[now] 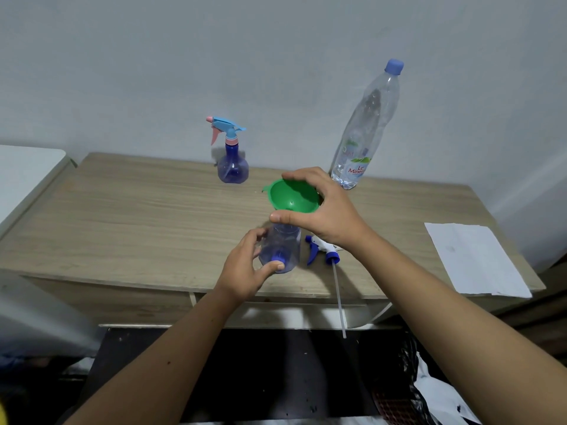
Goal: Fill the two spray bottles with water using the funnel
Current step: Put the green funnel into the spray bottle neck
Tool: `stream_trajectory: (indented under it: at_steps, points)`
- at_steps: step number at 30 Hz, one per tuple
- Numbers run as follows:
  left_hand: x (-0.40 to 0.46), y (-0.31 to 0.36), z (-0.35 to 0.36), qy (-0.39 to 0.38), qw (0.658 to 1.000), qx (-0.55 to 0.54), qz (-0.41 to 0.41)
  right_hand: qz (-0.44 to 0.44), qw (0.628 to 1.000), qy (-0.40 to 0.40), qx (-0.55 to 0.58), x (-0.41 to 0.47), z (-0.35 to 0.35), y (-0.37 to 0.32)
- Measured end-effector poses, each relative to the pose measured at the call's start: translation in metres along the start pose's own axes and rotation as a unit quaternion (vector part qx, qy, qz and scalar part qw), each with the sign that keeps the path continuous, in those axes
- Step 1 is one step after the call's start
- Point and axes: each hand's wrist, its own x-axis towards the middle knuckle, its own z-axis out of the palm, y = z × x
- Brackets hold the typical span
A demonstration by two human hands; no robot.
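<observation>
At centre frame the right hand (328, 210) covers the far right rim of the funnel (291, 197), and the funnel's spout is out of sight, so whether it sits in the open bottle (280, 246) cannot be told. The water bottle (365, 130) label reads only partly.

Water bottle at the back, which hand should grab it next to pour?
Right. The water bottle stands back right, nearer the right hand, which holds the funnel; the left hand steadies the open spray bottle.
</observation>
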Motion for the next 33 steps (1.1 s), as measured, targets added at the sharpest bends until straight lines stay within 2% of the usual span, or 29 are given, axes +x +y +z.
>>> stream_trajectory:
  at_steps: [12, 17, 20, 23, 27, 30, 33]
  points:
    - [-0.009, -0.008, 0.001, -0.013, 0.996, 0.093, 0.0, 0.014, 1.0, 0.014, 0.007, -0.006, -0.001, 0.001]
    - [-0.025, -0.003, 0.007, 0.023, 0.996, 0.091, -0.008, 0.022, 0.999, 0.022, 0.037, -0.012, -0.005, 0.004]
    - [-0.041, 0.005, 0.014, 0.083, 0.992, 0.088, 0.044, 0.027, 0.998, 0.033, 0.045, -0.019, -0.012, 0.004]
    - [-0.059, 0.016, 0.026, 0.137, 0.972, 0.142, 0.125, 0.036, 0.996, 0.055, 0.057, -0.028, -0.024, 0.005]
    - [-0.07, 0.042, 0.048, 0.057, 0.975, 0.147, 0.159, 0.055, 0.993, 0.083, 0.064, -0.042, -0.049, 0.01]
    - [-0.056, 0.073, 0.07, 0.001, 0.99, 0.091, 0.11, 0.063, 0.992, 0.095, 0.055, -0.051, -0.073, 0.015]
    - [-0.027, 0.096, 0.095, -0.005, 0.997, 0.036, 0.069, 0.069, 0.99, 0.114, 0.046, -0.052, -0.094, 0.025]
